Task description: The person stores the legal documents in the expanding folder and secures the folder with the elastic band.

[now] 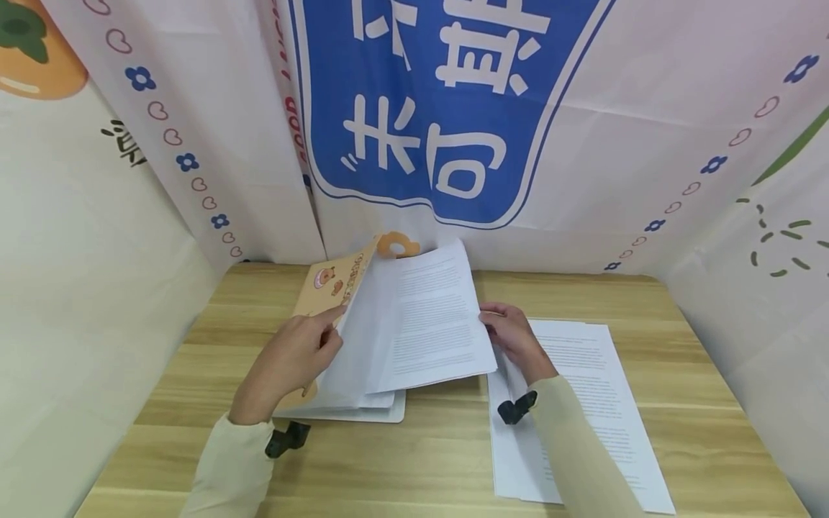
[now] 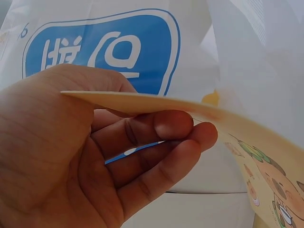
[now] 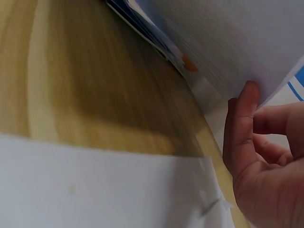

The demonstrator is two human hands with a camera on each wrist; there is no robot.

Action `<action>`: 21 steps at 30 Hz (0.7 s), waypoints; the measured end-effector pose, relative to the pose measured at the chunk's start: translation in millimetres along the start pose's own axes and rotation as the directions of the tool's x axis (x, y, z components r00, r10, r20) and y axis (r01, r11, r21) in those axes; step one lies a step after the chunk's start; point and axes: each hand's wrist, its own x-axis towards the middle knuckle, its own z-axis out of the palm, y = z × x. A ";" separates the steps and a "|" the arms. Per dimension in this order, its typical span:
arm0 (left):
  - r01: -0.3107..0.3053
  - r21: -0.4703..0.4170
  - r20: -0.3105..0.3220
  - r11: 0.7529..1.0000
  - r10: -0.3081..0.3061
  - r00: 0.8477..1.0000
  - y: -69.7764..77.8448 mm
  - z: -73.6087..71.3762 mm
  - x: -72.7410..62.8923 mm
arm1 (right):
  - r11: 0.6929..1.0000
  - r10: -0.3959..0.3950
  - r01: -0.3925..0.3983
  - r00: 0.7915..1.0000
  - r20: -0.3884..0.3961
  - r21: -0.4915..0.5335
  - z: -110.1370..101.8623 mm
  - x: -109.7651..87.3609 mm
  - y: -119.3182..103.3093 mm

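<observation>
A folder (image 1: 324, 282) with an orange cartoon-print cover stands partly open, left of the table's middle. My left hand (image 1: 299, 354) grips the edge of the raised cover, index finger extended along it in the head view. In the left wrist view the cover's edge passes between the thumb side and the bent fingers (image 2: 161, 128). Translucent pages fan out inside. My right hand (image 1: 513, 335) pinches the right edge of a printed sheet (image 1: 434, 316), which slants up over the folder's inside. From below, the right wrist view shows thumb and fingers (image 3: 244, 118) at the sheet's edge.
A stack of printed papers (image 1: 583, 403) lies on the right of the wooden table (image 1: 440, 446), partly under my right forearm. A white printed cloth (image 1: 583, 180) with a blue sign rises at the table's back edge. More cloth hangs on both sides.
</observation>
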 end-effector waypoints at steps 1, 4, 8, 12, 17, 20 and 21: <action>-0.005 -0.001 -0.003 1.000 0.005 1.000 0.4 0.1 -0.1 | 1.000 0.003 -0.003 1.000 0.000 0.004 2.7 -0.9 1.2; -0.006 0.003 -0.002 1.000 0.006 1.000 0.7 0.4 0.1 | 1.000 0.012 -0.012 1.000 0.006 0.008 10.7 -5.2 3.5; 0.003 0.000 0.005 1.000 -0.003 1.000 1.4 -0.2 -0.2 | 1.000 0.016 -0.016 0.999 0.043 -0.005 21.3 -11.1 4.7; 0.011 -0.005 0.010 1.000 -0.011 1.000 1.6 -1.0 -0.3 | 1.000 0.000 0.000 0.996 0.093 0.008 32.5 -17.1 4.5; 0.014 -0.013 0.009 1.000 -0.014 1.000 0.6 -1.0 0.0 | 1.000 -0.015 0.013 0.989 0.146 0.017 46.6 -21.9 5.8; 0.018 -0.012 0.010 1.000 -0.018 1.000 -0.3 -0.5 0.2 | 1.000 -0.020 0.020 0.987 0.161 0.006 53.4 -22.4 8.0; 0.020 -0.011 0.009 1.000 -0.020 1.000 -0.9 -0.2 0.3 | 1.000 -0.020 0.019 0.986 0.167 0.004 55.5 -22.1 8.6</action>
